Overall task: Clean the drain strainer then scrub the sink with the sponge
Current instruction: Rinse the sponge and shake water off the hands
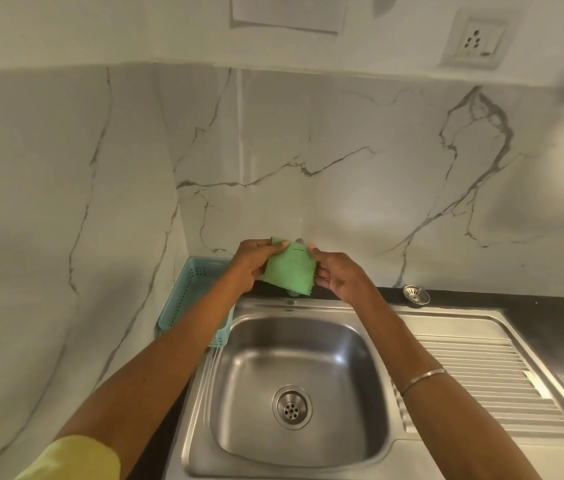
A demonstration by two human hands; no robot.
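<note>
Fingers (282,244) pinching sponge (289,271) (arms outstretched)

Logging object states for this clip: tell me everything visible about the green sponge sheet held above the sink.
The thin green scouring sponge sheet is roughly rectangular, flat and flexible, with a rough fibrous look. It is held up over the back rim of the stainless steel sink, slightly curved and facing the camera. The left hand pinches its upper left edge; the right hand grips its right edge. It hides most of something grey behind it.
</note>
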